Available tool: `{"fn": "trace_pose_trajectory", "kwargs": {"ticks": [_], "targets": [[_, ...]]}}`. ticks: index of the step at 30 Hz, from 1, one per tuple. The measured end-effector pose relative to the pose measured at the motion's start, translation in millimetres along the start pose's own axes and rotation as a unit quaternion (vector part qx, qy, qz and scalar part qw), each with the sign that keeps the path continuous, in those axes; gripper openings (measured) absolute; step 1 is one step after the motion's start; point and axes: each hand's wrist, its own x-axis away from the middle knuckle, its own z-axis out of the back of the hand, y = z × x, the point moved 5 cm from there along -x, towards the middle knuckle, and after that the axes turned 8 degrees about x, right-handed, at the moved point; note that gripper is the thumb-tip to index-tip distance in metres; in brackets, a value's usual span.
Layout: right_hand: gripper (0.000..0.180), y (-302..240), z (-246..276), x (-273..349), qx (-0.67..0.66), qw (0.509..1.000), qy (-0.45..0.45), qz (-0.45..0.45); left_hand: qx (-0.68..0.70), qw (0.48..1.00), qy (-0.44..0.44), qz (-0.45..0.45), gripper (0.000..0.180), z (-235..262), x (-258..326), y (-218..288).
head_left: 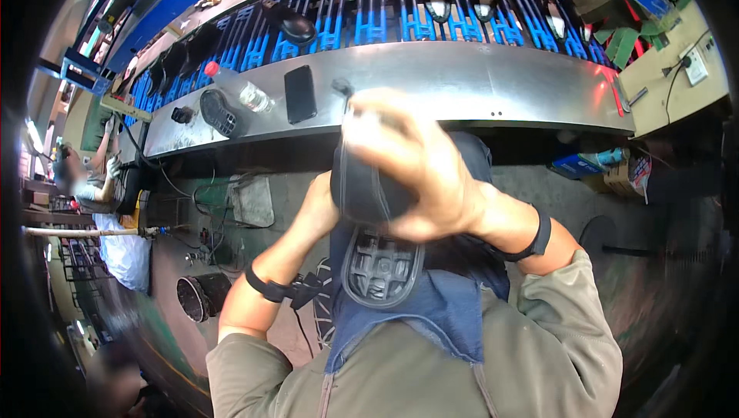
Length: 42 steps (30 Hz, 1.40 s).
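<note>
While both hands grip a dark shoe (pixel 377 225), right hand (pixel 419 168) wraps its upper; left hand (pixel 319 206) clasps behind.

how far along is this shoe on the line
Done: the grey sole already sits on the shoe. In hand: the right hand presses over the upper, the left hand steadies it behind. Left: a loose sole waits on the steel bench.

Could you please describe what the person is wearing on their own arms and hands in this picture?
Both hands are bare, with no gloves. The left hand has a black strap around the wrist with a small black clip-like piece attached and a thin cable trailing from it. The right hand has a plain black wristband. Olive-green sleeves are pushed up to about the elbows, over a blue apron.
</note>
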Motion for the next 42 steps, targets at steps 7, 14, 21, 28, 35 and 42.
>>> {"fn": "trace_pose_trajectory", "kwargs": {"ticks": [7, 14, 21, 28, 35, 42], "targets": [[0.069, 130, -60, 131, -0.163, 0.854, -0.17, -0.464, 0.12, 0.974, 0.027, -0.191, 0.064, -49, 17, -26], [0.076, 170, -32, 141, 0.079, 0.88, -0.265, -0.386, -0.125, 0.918, -0.044, -0.375, 0.055, -52, -1, -24], [0.046, 131, -13, 128, 0.018, 0.883, -0.12, -0.453, -0.075, 0.987, 0.05, -0.13, 0.052, -24, -70, -48], [0.046, 158, -10, 130, 0.016, 0.885, -0.108, -0.453, 0.037, 0.995, 0.061, -0.072, 0.038, -32, -103, -52], [0.054, 180, 1, 128, 0.026, 0.853, -0.085, -0.514, -0.297, 0.94, 0.02, -0.164, 0.048, -27, -130, -22], [0.058, 184, -3, 140, -0.341, 0.776, -0.12, -0.517, -0.174, 0.962, -0.104, -0.181, 0.051, -41, -112, -2]]}}
